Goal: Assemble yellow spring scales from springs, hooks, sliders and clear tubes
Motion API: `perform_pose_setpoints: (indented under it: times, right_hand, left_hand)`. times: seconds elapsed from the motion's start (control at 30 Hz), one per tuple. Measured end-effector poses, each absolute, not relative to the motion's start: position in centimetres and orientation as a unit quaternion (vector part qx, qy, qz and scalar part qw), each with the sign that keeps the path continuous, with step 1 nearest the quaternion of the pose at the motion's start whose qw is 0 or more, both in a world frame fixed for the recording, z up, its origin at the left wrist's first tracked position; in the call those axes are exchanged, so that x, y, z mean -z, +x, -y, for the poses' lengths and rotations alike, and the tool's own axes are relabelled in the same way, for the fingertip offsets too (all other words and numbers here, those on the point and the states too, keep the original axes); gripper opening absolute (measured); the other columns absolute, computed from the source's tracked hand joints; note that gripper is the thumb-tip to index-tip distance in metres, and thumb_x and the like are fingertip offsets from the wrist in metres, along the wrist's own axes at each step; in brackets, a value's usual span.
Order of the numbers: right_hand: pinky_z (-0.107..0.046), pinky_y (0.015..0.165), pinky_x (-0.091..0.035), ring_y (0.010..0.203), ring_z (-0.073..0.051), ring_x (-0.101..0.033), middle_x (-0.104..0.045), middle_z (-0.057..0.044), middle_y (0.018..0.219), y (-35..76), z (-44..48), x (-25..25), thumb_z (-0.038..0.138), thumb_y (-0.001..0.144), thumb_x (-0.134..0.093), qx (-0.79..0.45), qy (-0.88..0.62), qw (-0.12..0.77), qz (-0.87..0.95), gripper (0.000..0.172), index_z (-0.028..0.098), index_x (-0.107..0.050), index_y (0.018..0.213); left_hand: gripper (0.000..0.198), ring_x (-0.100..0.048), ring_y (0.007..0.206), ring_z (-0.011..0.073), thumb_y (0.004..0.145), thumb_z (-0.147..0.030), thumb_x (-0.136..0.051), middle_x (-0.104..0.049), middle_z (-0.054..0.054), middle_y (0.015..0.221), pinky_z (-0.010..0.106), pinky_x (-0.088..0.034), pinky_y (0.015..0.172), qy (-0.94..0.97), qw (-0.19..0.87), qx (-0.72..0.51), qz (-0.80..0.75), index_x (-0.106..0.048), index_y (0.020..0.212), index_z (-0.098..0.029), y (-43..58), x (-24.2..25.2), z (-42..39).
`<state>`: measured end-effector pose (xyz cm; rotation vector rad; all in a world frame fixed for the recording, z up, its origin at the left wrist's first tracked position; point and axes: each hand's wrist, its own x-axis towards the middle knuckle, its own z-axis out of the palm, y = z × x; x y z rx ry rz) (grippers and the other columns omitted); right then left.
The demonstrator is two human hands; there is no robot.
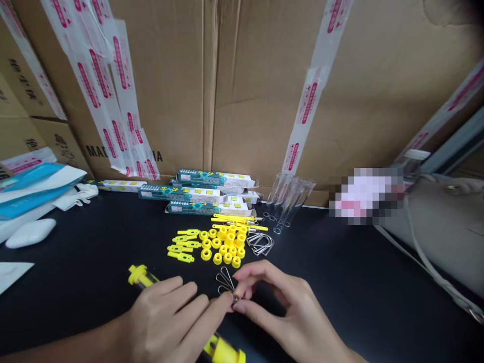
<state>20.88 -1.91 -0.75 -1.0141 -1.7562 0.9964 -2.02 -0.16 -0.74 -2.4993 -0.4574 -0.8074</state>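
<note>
Under left hand [168,312], tube [140,277] slants far-left.

Head camera: above the table [94,272], facing forward, down
Left hand [168,312], right hand [295,310]: close
Cardboard [260,111]: farther, beyond the table

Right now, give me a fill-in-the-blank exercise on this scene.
Including the right hand, ____ hands meet at the looped wires.
The yellow-ended tube passes beneath the ____ hand.
The small rings are coloured ____.
The clear tubes are to the ____ of the stacked boxes.

Missing words: two; left; yellow; right.
</note>
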Motion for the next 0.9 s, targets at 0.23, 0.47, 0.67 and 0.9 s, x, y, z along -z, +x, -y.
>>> perform_pose_setpoints:
  times: [0.23,0.47,0.67,0.9]
  right_hand:
    - [-0.021,0.076,-0.054,0.08,-0.013,-0.067,-0.07,0.002,0.09,20.81,2.15,0.7,0.018,0.089,-0.068,-0.333,-0.396,0.432,0.739,0.014,0.024,-0.065,0.101]
    - [-0.019,0.078,-0.054,0.081,-0.012,-0.067,-0.072,0.003,0.092,20.88,2.18,0.69,0.015,0.086,-0.07,-0.32,-0.404,0.42,0.747,0.02,0.024,-0.064,0.103]
    - [-0.018,0.077,-0.055,0.08,-0.011,-0.069,-0.072,0.002,0.09,20.74,2.18,0.83,0.016,0.089,-0.068,-0.325,-0.39,0.424,0.75,0.017,0.022,-0.065,0.104]
    - [-0.019,0.073,-0.055,0.08,-0.012,-0.068,-0.07,-0.002,0.088,20.8,2.15,0.74,0.011,0.092,-0.062,-0.242,-0.361,0.437,0.787,0.016,0.018,-0.067,0.106]
  left_hand:
    - [0.026,-0.065,0.059,0.0186,0.099,-0.011,-0.043,-0.073,0.005,0.071,0.035,-0.043,0.05,-0.909,0.249,0.293,0.163,-0.063,0.116,-0.006,-2.01,0.58,-0.16]
    - [0.025,-0.063,0.056,0.0195,0.097,-0.01,-0.043,-0.073,0.005,0.07,0.035,-0.041,0.047,-0.901,0.252,0.322,0.147,-0.063,0.111,-0.002,-2.13,0.77,-0.4]
    - [0.031,-0.061,0.051,0.0183,0.099,-0.007,-0.036,-0.07,0.004,0.064,0.035,-0.035,0.046,-0.893,0.255,0.346,0.135,-0.065,0.107,-0.003,-1.81,0.64,-0.71]
    - [0.025,-0.058,0.047,0.0169,0.099,-0.006,-0.039,-0.068,0.003,0.06,0.034,-0.03,0.043,-0.888,0.257,0.356,0.14,-0.064,0.101,-0.003,-1.39,0.31,-0.78]
